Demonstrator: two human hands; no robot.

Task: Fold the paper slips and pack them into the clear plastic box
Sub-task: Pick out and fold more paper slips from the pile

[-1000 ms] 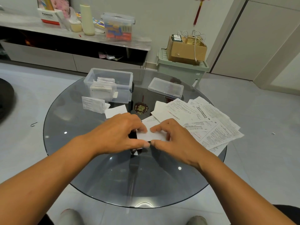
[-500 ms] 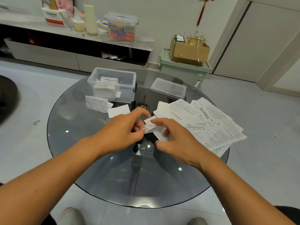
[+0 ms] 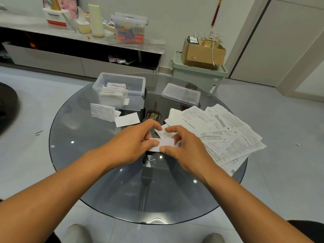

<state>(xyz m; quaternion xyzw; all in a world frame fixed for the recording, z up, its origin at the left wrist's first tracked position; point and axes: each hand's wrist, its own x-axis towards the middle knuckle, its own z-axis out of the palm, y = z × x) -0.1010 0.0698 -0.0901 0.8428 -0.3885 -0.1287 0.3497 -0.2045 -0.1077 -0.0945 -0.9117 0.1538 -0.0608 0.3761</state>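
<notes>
Far left on the glass table (image 3: 84,165): a folded printed slip (image 3: 102,112) lying flat, and just beside it a blank folded slip (image 3: 127,119), both waiting near the foot of the clear plastic box (image 3: 121,91). The box stands open at the table's far side, several folded slips already stacked upright against its near wall, with room left on its right side. Centre: my left hand (image 3: 130,142), thumb laid over the left end of the paper slip (image 3: 164,144) and fingers curled behind it — a pinch, not a flat press. The slip itself is a narrow white band, held between both hands and seemingly lifted off the glass, though I cannot tell that for certain. My right hand (image 3: 184,148) takes the other end, thumb beneath the near edge, forefinger bent over the far side, likewise pinching. Step in hand, as I judge it: folding this slip down to packing size. Next move would call for pressing the crease firm, then carrying the slip forward and left to the box and standing it with the others. Further right: the box's lid (image 3: 181,94), lying apart from the box. Rightmost — a fanned heap of unfolded printed sheets (image 3: 224,130), touching and overlapping, so much of the task remains.
</notes>
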